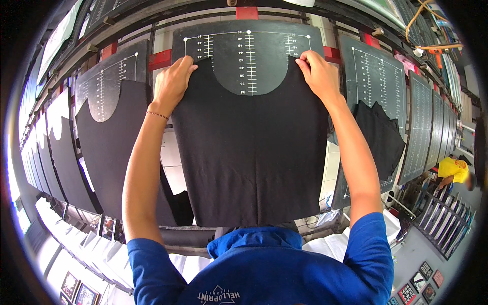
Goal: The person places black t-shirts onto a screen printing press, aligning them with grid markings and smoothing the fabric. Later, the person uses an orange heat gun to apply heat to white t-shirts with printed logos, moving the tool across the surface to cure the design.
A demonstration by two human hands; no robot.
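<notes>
A black fabric shirt panel [251, 157] with a deep curved neckline lies spread over a dark board [223, 31] printed with white ruler lines. My left hand [173, 84] pinches the panel's upper left shoulder corner between thumb and fingers. At the opposite shoulder corner my right hand [317, 73] pinches the cloth the same way. Both corners sit level on either side of the neckline, and the board's scale shows through the curve. Toward me, the panel's lower edge reaches close to my body, with faint creases down its middle.
To the left, another black panel [114, 152] lies flat on its board, with more covered boards beyond. On the right board, a bunched black cloth [378, 134] rests. Farther right stand bare ruled boards [419, 122], a metal rack [445, 218] and a person in a yellow shirt [453, 170].
</notes>
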